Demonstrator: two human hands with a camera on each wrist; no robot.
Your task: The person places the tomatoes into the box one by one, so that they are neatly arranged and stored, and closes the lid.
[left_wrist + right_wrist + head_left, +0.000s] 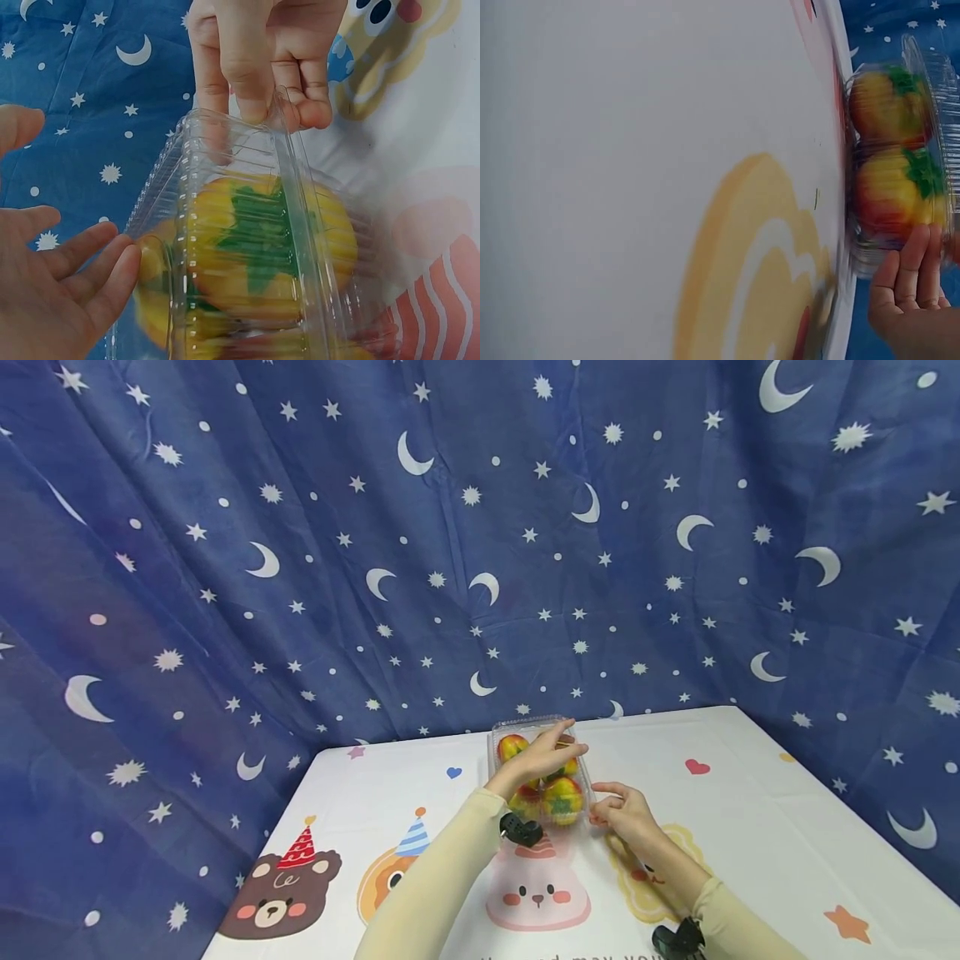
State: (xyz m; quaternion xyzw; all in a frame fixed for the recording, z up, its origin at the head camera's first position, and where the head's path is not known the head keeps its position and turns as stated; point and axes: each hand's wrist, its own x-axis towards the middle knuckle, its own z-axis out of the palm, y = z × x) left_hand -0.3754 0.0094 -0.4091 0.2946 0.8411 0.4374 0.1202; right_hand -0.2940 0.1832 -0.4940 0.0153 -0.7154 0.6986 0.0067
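On the white tablecloth, towards the back, is a clear plastic clamshell box. Inside sit several round yellow-and-red fruits with green leaf shapes, peach-like in look. My left hand reaches across the top of the box, fingers extended. In the left wrist view, the fingertips of that left hand touch the box's side. At the box's right front corner, my right hand pinches the plastic rim between thumb and fingers. Whether the lid is fully closed I cannot tell.
A white tablecloth printed with cartoon animals, hearts and stars covers the table. Behind it hangs a dark blue curtain with moons and stars, close to the box's far end. A dark wrist camera is strapped to the left wrist.
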